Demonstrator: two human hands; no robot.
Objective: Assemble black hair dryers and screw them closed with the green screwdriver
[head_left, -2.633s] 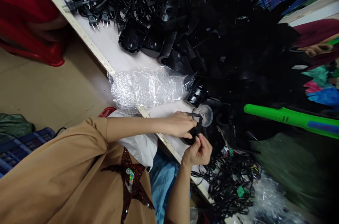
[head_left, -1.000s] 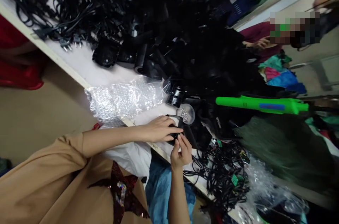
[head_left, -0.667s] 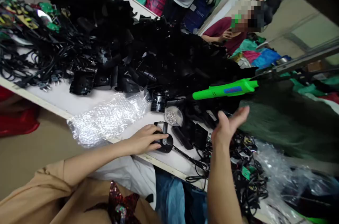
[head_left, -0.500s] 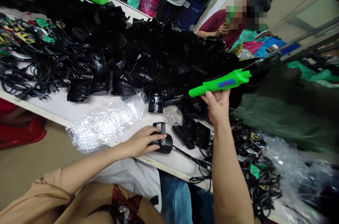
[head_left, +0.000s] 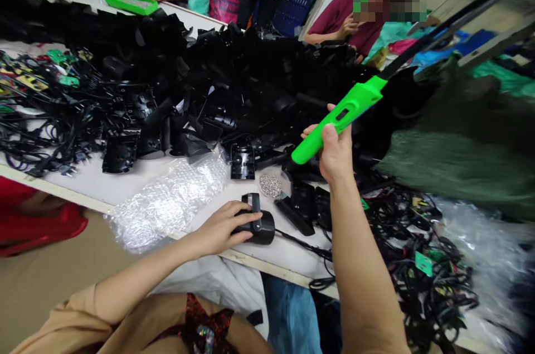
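Note:
On the bench's front part, my left hand [head_left: 229, 224] grips a black cylindrical housing [head_left: 264, 229] with a strap-like upright piece and a cord [head_left: 298, 242] trailing right. My right hand [head_left: 336, 148] is raised above the bench and wrapped round a long green tool handle [head_left: 311, 145]. The handle has a dark oval slot and tilts up to the right, where a black shaft-like part lines up with its end. Whether they join I cannot tell. Just behind the housing lies a round dish of small metal screws [head_left: 271, 185]. Beside it stands an open black casing part [head_left: 242, 161].
Clear bubble wrap [head_left: 167, 198] lies to the left. A large heap of black casings [head_left: 234, 69] fills the bench's back. Cords and circuit boards [head_left: 434, 265] pile at right, more cables [head_left: 45, 131] at left. Several people stand or sit beyond, near a green tray [head_left: 130, 3].
The green handle has turned in my right hand, tilting more steeply and showing its slotted side instead of its blue label. My left hand stays on the black housing. The view has shifted slightly.

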